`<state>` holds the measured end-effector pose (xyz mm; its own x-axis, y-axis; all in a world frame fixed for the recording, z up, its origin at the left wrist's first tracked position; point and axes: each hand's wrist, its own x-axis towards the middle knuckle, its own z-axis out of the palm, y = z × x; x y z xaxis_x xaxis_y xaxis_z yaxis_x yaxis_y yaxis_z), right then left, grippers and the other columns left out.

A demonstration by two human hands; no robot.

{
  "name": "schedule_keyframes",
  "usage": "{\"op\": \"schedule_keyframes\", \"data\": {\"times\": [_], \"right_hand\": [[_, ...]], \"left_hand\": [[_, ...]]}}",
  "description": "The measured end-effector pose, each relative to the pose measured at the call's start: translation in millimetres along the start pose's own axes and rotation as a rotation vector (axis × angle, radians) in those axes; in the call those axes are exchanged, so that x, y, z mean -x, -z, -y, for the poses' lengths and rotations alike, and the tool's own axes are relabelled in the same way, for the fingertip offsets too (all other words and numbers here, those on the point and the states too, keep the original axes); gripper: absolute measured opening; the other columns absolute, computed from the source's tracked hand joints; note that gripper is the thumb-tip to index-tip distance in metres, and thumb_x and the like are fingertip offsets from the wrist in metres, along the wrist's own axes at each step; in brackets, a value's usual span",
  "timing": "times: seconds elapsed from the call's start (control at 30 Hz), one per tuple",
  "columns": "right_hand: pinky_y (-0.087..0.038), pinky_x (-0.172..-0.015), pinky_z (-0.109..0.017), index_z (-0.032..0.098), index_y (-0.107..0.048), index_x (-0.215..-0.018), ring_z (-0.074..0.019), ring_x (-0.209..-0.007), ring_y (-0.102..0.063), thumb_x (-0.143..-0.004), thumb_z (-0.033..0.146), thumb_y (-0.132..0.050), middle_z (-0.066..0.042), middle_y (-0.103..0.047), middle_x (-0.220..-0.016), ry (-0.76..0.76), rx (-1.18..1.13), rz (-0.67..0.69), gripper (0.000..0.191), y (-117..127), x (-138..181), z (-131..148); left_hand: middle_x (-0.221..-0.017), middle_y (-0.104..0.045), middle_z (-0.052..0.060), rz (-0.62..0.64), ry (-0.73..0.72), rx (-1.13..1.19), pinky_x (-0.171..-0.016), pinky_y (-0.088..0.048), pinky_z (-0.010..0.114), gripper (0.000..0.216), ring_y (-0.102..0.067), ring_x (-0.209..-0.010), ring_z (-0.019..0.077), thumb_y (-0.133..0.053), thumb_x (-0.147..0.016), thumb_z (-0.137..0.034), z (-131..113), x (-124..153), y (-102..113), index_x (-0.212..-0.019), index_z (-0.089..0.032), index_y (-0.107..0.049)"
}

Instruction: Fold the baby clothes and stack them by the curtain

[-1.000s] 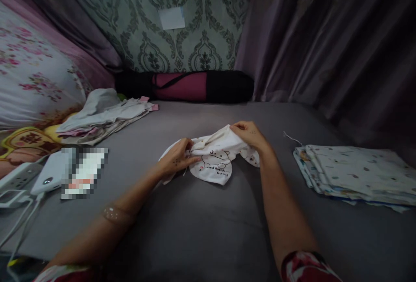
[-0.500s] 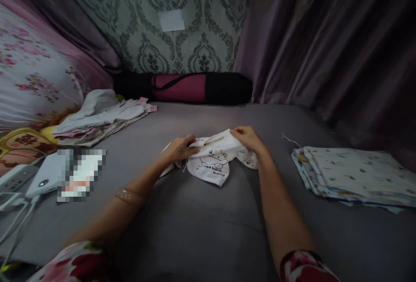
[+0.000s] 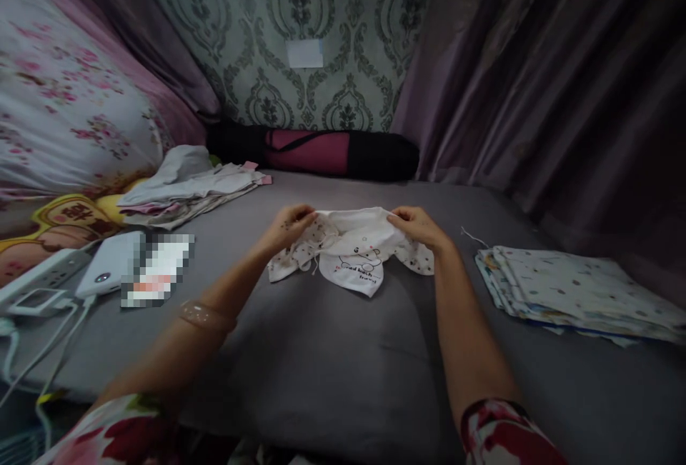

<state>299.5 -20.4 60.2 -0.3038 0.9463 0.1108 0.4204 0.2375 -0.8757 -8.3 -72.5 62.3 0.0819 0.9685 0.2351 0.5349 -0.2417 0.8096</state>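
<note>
A small white baby top (image 3: 356,254) with a cartoon print, lettering, speckled sleeves and thin ties lies partly on the grey sheet (image 3: 343,351). Its upper edge is stretched between my two hands. My left hand (image 3: 294,226) pinches the left upper corner, fingers closed on the cloth. On the other side my right hand (image 3: 415,226) grips the right upper corner between thumb and fingers. The printed lower part hangs toward me, and the sleeves spread out to both sides.
To the right lies a stack of folded patterned cloths (image 3: 579,290). Folded clothes (image 3: 198,183) are at the back left. A white power bank (image 3: 110,265), a power strip (image 3: 48,276) and cables lie left. A black and maroon long bag (image 3: 311,151) lines the wall.
My left hand has moved up to the top's left upper corner. The upper edge is now pulled straighter and the left sleeve shows more fully. The view has shifted slightly.
</note>
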Motion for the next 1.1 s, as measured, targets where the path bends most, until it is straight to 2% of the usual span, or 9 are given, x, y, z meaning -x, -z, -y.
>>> {"op": "schedule_keyframes", "data": {"times": [0.2,0.37,0.5,0.63,0.77,0.83,0.9,1.03,1.1], "right_hand": [[-0.045,-0.067,-0.027,0.017,-0.069,-0.091,-0.0178,-0.079,-0.06,-0.082,0.05,-0.056,-0.005,-0.069,-0.088,0.266,0.137,-0.138,0.037,-3.6,-0.7,50.5],[-0.044,-0.073,-0.03,0.018,-0.07,-0.098,-0.0199,-0.083,-0.061,-0.091,0.046,-0.05,-0.006,-0.07,-0.091,0.437,0.379,-0.228,0.036,2.3,11.2,100.8],[-0.046,-0.076,-0.032,0.02,-0.07,-0.1,-0.0212,-0.085,-0.062,-0.094,0.049,-0.048,-0.006,-0.07,-0.093,0.538,0.52,-0.225,0.037,17.1,26.1,138.2],[-0.046,-0.08,-0.035,0.024,-0.068,-0.105,-0.0231,-0.093,-0.061,-0.097,0.05,-0.043,-0.007,-0.069,-0.099,0.648,0.559,-0.404,0.037,26.1,33.3,152.2],[-0.046,-0.078,-0.035,0.025,-0.069,-0.1,-0.0237,-0.09,-0.063,-0.097,0.05,-0.044,-0.006,-0.07,-0.095,0.621,0.672,-0.271,0.036,23.8,29.5,142.5],[-0.046,-0.078,-0.035,0.024,-0.069,-0.1,-0.0239,-0.092,-0.063,-0.097,0.049,-0.042,-0.006,-0.07,-0.097,0.623,0.683,-0.277,0.036,23.0,26.9,139.0],[-0.045,-0.08,-0.036,0.024,-0.068,-0.103,-0.0242,-0.096,-0.062,-0.099,0.048,-0.039,-0.007,-0.07,-0.101,0.632,0.658,-0.392,0.038,23.6,25.0,139.1],[-0.044,-0.076,-0.034,0.025,-0.07,-0.1,-0.0239,-0.093,-0.063,-0.097,0.049,-0.044,-0.006,-0.071,-0.098,0.592,0.715,-0.28,0.035,27.7,20.7,140.4],[-0.044,-0.079,-0.036,0.025,-0.07,-0.101,-0.0236,-0.094,-0.063,-0.098,0.048,-0.043,-0.006,-0.071,-0.102,0.599,0.703,-0.323,0.036,30.8,17.5,138.1]], "left_hand": [[-0.062,-0.043,-0.004,-0.206,-0.037,0.104,-0.051,-0.03,0.024,0.022,-0.038,-0.056,0.0112,-0.052,-0.082,-0.041,-23.2,7.4,40.3,-0.078,-0.02,-0.056],[-0.061,-0.042,-0.004,-0.356,-0.21,-0.091,-0.053,-0.03,0.024,0.02,-0.039,-0.056,0.0118,-0.046,-0.088,-0.036,-44.8,11.7,70.4,-0.086,-0.02,-0.056],[-0.066,-0.053,-0.001,-0.301,-0.376,-0.368,-0.06,-0.036,0.025,0.02,-0.047,-0.064,0.0139,-0.048,-0.088,-0.036,-76.4,18.8,107.5,-0.087,-0.02,-0.061],[-0.073,-0.059,0.001,-0.33,-0.469,-0.434,-0.065,-0.039,0.026,0.022,-0.053,-0.072,0.0154,-0.053,-0.087,-0.039,-100.3,21.5,133.1,-0.086,-0.02,-0.063],[-0.072,-0.059,0.0,-0.177,-0.486,-0.439,-0.064,-0.041,0.025,0.022,-0.054,-0.07,0.0144,-0.059,-0.083,-0.041,-94.0,14.3,130.6,-0.08,-0.02,-0.064],[-0.073,-0.06,0.001,-0.222,-0.478,-0.412,-0.065,-0.041,0.025,0.022,-0.054,-0.071,0.0146,-0.058,-0.084,-0.041,-86.8,9.7,124.9,-0.079,-0.02,-0.064],[-0.073,-0.06,0.001,-0.328,-0.46,-0.362,-0.065,-0.042,0.025,0.024,-0.053,-0.073,0.015,-0.052,-0.087,-0.04,-82.7,5.5,119.8,-0.081,-0.019,-0.064],[-0.074,-0.059,0.001,-0.246,-0.48,-0.366,-0.066,-0.042,0.025,0.023,-0.052,-0.073,0.0145,-0.054,-0.085,-0.037,-84.2,-3.9,112.8,-0.08,-0.018,-0.064],[-0.077,-0.059,0.002,-0.305,-0.504,-0.357,-0.069,-0.043,0.026,0.022,-0.052,-0.076,0.0146,-0.053,-0.086,-0.035,-85.3,-9.4,110.7,-0.082,-0.017,-0.064]]}}
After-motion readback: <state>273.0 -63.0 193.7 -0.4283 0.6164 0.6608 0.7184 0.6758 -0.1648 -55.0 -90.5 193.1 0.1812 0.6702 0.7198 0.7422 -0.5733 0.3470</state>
